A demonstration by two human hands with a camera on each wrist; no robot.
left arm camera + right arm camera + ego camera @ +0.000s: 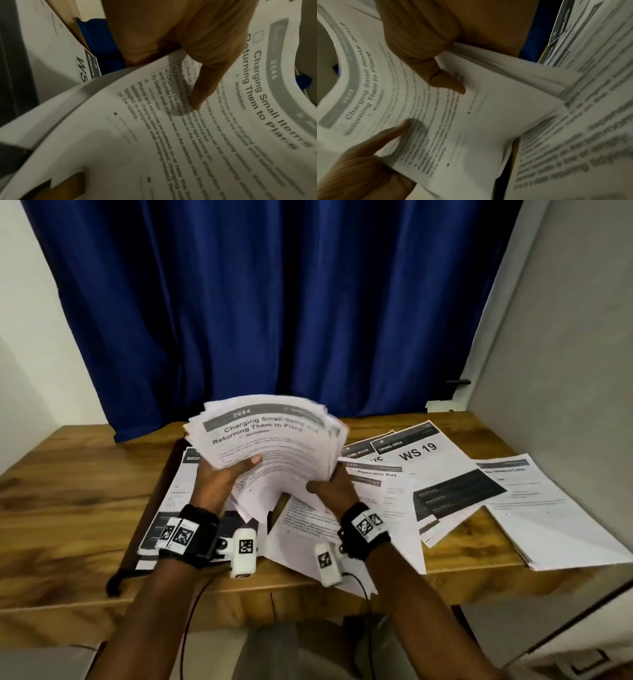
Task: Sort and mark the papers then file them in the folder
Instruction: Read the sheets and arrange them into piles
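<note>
Both hands hold a thick, fanned stack of printed papers above the wooden table. Its top sheet reads "Charging Small Items and Returning Them to Place". My left hand grips the stack's left side, thumb lying on the top sheet. My right hand grips the lower right corner, thumb on top and fingers behind. A dark folder lies open on the table under the left hand, with sheets on it. Loose sheets lie spread to the right, one marked "WS 19".
A blue curtain hangs behind the table. A separate pile of sheets sits near the table's right edge, overhanging it. White walls stand close on both sides. Cables hang below the table's front edge.
</note>
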